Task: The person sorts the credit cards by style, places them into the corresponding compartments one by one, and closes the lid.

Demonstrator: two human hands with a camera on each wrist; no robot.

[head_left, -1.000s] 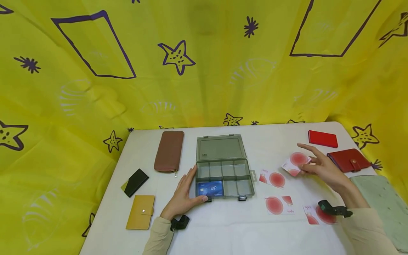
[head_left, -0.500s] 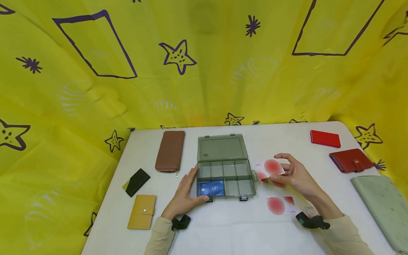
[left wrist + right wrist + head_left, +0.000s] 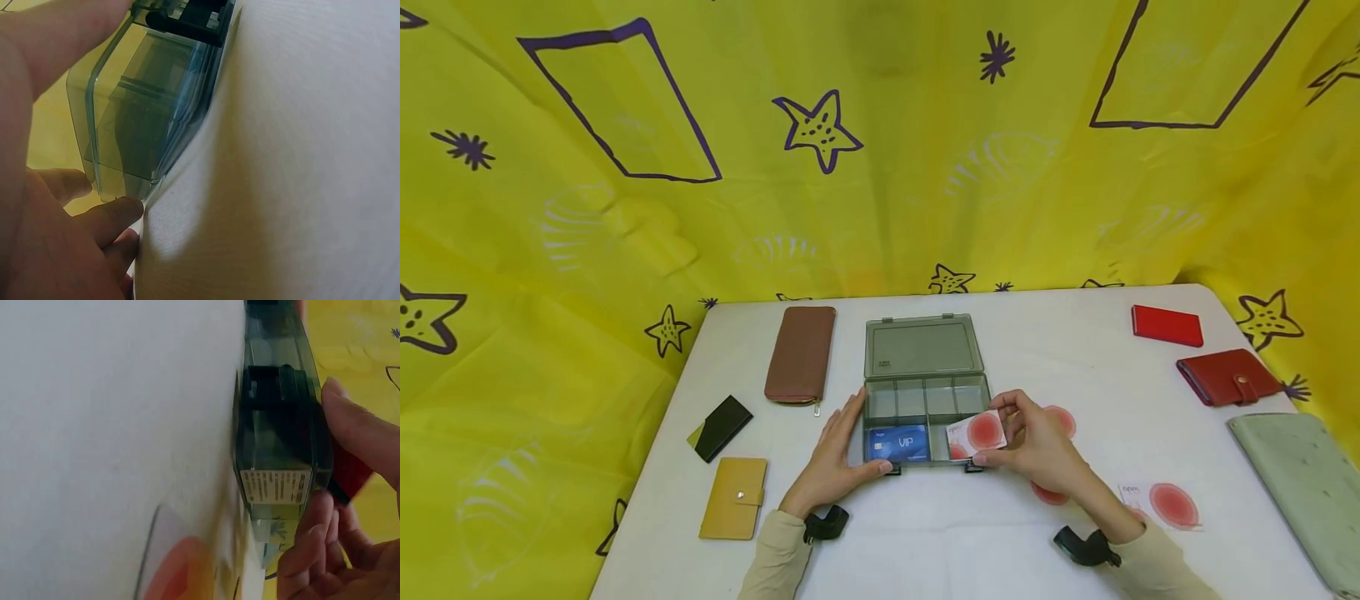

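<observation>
A translucent grey-green compartment box (image 3: 922, 319) lies with its lid folded back. In its front left compartment is a blue VIP card (image 3: 898, 443). My left hand (image 3: 829, 460) rests against the box's left side, fingers nearly straight, thumb at the front edge by a latch. The left wrist view shows those fingers (image 3: 112, 219) right at the box corner. With thumb and fingers my right hand (image 3: 1041, 442) pinches a white card with red circles (image 3: 985, 431), tilted over the front right compartment. In the right wrist view the thumb (image 3: 356, 425) is beside the box wall.
Similar red-and-white cards (image 3: 1172, 506) lie right of the box, some partly behind my right hand. A brown zip wallet (image 3: 801, 354), black card holder (image 3: 722, 427) and mustard wallet (image 3: 732, 498) are at left. Red case (image 3: 1167, 325), dark red wallet (image 3: 1228, 377) and green wallet (image 3: 1296, 492) are at right.
My right hand has carried the pinched card leftward from the table's right side to over the box's front right compartment. My left hand has stayed at the box.
</observation>
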